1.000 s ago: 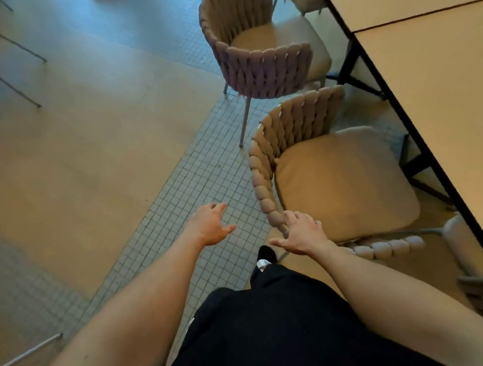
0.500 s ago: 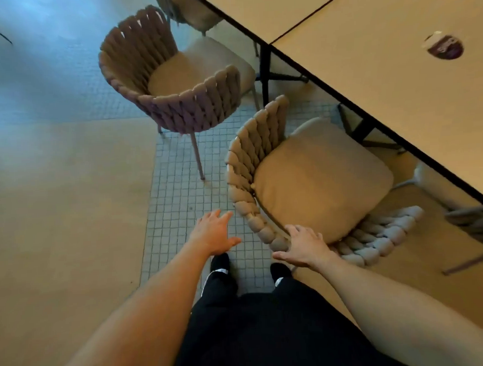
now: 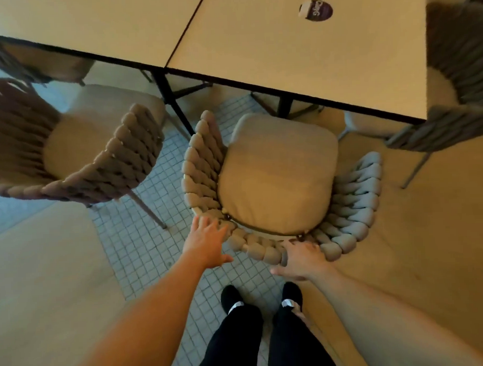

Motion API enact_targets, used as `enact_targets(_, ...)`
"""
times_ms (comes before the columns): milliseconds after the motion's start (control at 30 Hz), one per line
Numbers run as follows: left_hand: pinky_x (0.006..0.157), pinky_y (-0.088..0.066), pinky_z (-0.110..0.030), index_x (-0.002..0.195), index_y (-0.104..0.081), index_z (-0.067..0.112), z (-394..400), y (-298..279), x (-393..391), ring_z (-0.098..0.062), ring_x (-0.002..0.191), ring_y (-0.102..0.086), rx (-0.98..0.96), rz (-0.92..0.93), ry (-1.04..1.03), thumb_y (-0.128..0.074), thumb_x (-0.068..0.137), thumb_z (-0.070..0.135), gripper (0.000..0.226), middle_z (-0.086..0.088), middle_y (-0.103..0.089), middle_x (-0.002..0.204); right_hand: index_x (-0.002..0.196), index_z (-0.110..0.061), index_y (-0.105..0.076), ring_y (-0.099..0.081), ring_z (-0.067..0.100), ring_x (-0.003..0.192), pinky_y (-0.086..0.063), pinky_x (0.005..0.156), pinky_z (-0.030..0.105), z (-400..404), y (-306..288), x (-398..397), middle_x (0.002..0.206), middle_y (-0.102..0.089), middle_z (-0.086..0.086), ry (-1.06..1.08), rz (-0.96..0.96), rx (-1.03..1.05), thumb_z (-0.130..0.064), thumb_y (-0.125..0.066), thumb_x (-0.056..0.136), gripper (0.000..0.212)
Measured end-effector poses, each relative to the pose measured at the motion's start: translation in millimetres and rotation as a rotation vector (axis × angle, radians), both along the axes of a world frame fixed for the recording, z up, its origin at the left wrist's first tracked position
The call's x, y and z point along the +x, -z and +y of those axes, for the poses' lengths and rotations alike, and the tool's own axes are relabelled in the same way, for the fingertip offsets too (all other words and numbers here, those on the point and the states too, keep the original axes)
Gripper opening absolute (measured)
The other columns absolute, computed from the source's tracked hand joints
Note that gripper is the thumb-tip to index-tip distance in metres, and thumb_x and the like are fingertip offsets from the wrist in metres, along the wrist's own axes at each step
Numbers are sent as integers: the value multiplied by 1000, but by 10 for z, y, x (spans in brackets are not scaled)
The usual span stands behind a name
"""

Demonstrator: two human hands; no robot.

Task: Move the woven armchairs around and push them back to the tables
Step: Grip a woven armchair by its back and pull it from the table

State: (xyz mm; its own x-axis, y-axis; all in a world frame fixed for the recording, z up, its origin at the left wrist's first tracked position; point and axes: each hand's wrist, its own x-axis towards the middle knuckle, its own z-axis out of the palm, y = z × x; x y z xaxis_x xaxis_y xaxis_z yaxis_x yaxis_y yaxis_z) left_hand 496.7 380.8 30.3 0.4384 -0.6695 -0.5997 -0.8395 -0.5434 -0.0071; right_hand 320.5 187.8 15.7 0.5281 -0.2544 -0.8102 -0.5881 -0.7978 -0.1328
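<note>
Looking down from my head camera: a round dark sticker [image 3: 315,10] sits on the far right table [image 3: 298,49], with pale lettering too blurred for me to read. The woven armchair [image 3: 278,178] I am working on stands right in front of me, its cushion's far edge just under that table's near edge, backrest curving toward my black shoes [image 3: 232,298]. My left hand [image 3: 207,243] is spread, fingertips touching the rim's near-left curve; half a second ago it hovered clear of the chair. My right hand [image 3: 300,258] presses on the near rim, fingers over the weave, same spot as before. The chair now faces the table squarely, where earlier it sat angled. A second armchair [image 3: 77,153] stands left, beside the left table [image 3: 87,26]; a third [image 3: 461,93] at the far right.
</note>
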Motion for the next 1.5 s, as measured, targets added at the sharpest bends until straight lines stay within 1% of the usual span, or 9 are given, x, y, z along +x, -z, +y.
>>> enact_targets(133,122,4,-60,151,-38,27,-174,138,63,-33,149,-20,158,-30,167,-61,84,70,83,-5,-38,155,136,-25,-46,-43,35,135,-32,111,53,50,143,-56,143,-52,4,23,-4,-38,-75,-63,79,78)
enact_targets(200,121,3,-61,145,-45,28,-275,196,55,-31,146,-29,202,-35,180,-63,86,64,71,-4,-45,150,138,-25,-45,-42,34,135,-32,110,53,61,206,-74,144,-53,4,21,-29,-66,-73,-61,82,75)
enact_targets(300,119,-15,-57,133,-55,33,-384,204,35,-29,134,-44,186,-82,220,-59,96,44,39,-1,-57,137,143,-25,-41,-38,38,136,-32,109,56,59,196,-86,144,-52,8,13,-25,-68,-69,-56,90,70)
enact_targets(400,110,-31,-51,125,-60,35,-345,184,-40,-26,122,-55,179,-92,257,-55,97,34,28,3,-64,125,141,-26,-43,-36,38,136,-33,108,55,114,106,-164,141,-55,10,17,-15,-55,-65,-56,93,63)
enact_targets(467,102,-35,-48,119,-61,34,-298,170,-124,-22,113,-60,175,-99,271,-54,96,33,24,5,-67,116,138,-26,-45,-37,37,136,-34,108,54,169,65,-258,138,-57,9,14,-20,-54,-64,-57,93,59)
enact_targets(767,97,-34,-48,116,-61,34,-269,198,-506,-21,109,-61,167,-88,236,-52,95,31,23,7,-67,111,123,-28,-51,-43,33,128,-37,101,50,173,28,-620,126,-63,7,4,-67,-89,-64,-59,91,49)
enact_targets(1167,102,-32,-49,117,-62,34,-693,208,155,-22,112,-61,135,-115,221,-54,95,29,24,6,-67,113,135,-27,-48,-41,35,132,-37,104,52,-138,64,-75,132,-61,9,50,-93,-98,-64,-56,93,57)
enact_targets(1333,105,-32,-50,118,-64,31,-1003,233,76,-22,111,-61,106,-109,248,-56,94,27,25,4,-67,115,129,-30,-49,-41,34,132,-40,104,55,-457,128,-150,129,-63,7,100,-58,-116,-66,-59,90,54)
enact_targets(1500,105,-35,-51,118,-64,28,-1168,264,-50,-24,111,-62,112,-108,246,-61,93,30,25,2,-67,114,134,-32,-48,-38,33,134,-39,104,57,-603,168,-256,132,-62,5,104,-48,-140,-65,-60,89,57)
